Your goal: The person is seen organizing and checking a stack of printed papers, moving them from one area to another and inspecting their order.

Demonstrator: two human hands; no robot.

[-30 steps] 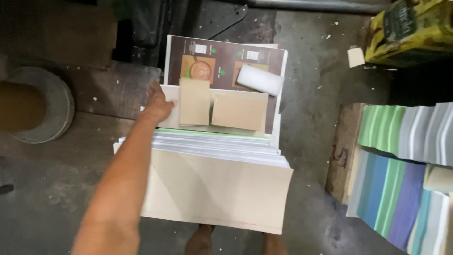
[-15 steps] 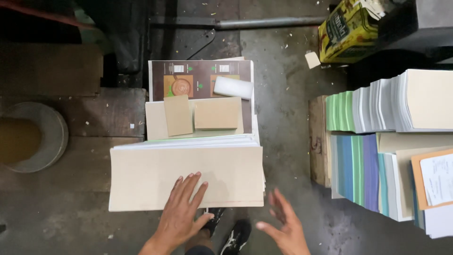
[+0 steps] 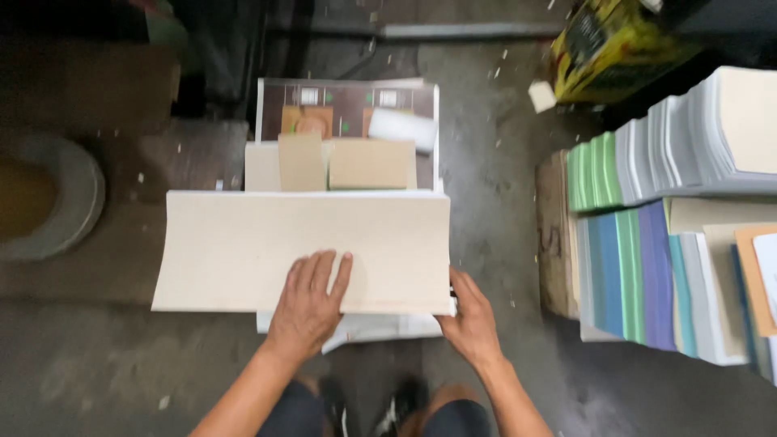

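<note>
Cream-coloured sheet stack (image 3: 299,243) sits at centre of the head view, long axis running 9 to 3 o'clock, wide side toward the person. Top sheet bows up slightly at both short ends. Stack rests on white paper (image 3: 372,326) that pokes out along the near edge, on a dark concrete floor (image 3: 97,364).

Left hand (image 3: 312,311): palm flat on top of the stack near its 6 o'clock edge, fingers spread and pointing to 12 o'clock, pressing down, not pinching anything. Right hand (image 3: 469,320): at the stack's 4 o'clock corner, fingers curled against the right near edge; whether fingertips are under the sheets or just beside them, cannot tell.

Key relation: stack lies at 12 o'clock from both hands; left hand is on it, right hand only at its corner, so left is the nearer one. Long axis is crosswise to both forearms.

Around: brown printed sheet (image 3: 348,105) at 12 o'clock, with two tan cards (image 3: 372,164) and a white roll-like piece (image 3: 402,129) on it. Grey round lid (image 3: 73,202) at 9 o'clock. Stacks of green, blue and purple paper (image 3: 639,267) at 3 o'clock, well apart. Yellow box (image 3: 615,48) at 1 o'clock. Dark shoes (image 3: 405,405) at 6 o'clock.
</note>
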